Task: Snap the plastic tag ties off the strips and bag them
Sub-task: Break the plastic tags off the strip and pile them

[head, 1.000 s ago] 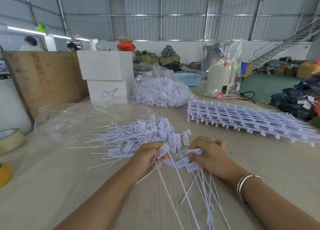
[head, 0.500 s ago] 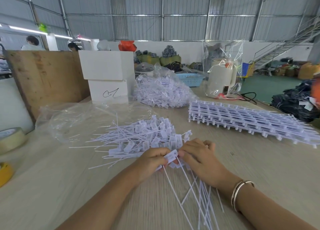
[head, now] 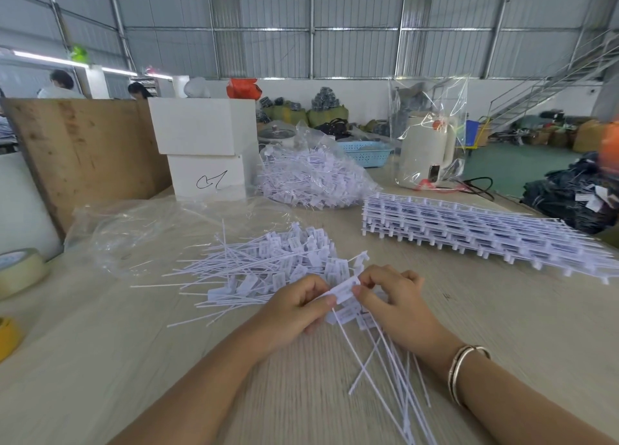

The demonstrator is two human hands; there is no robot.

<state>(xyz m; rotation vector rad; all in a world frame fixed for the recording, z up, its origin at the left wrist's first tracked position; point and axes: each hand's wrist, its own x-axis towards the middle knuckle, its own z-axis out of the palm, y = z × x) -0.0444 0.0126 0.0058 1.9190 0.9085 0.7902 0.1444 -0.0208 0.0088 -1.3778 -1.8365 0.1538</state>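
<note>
Tag ties (head: 268, 270) lie in a loose white heap at the middle of the pale wooden table (head: 100, 361), their thin tails pointing mostly left and their flat heads bunched to the right. Behind the heap, an empty clear bag (head: 160, 230) is spread flat on the table. To the right, well apart from the heap, a stack of strips (head: 469, 230) with ties not yet snapped off rests flat on the table. Farther back, a filled bag (head: 311, 180) of loose ties sits beside two stacked white boxes (head: 204, 146). A cream kettle (head: 425, 149) wrapped in clear film stands behind the strips, and a blue basket (head: 365, 153) lies just left of it. A wooden board (head: 77, 149) stands upright at the far left. A roll of tape (head: 20, 270) rests at the table's left edge.

The left hand (head: 294, 314) and the right hand (head: 395, 307) are together at the near edge of the heap. Both pinch a small bunch of ties (head: 345, 290) by the heads, thumb against curled fingers, while the tails (head: 385, 371) fan toward the viewer across the table. The number of ties in the bunch cannot be told, since this part is blurred. A bracelet (head: 465, 367) circles the right wrist.
</note>
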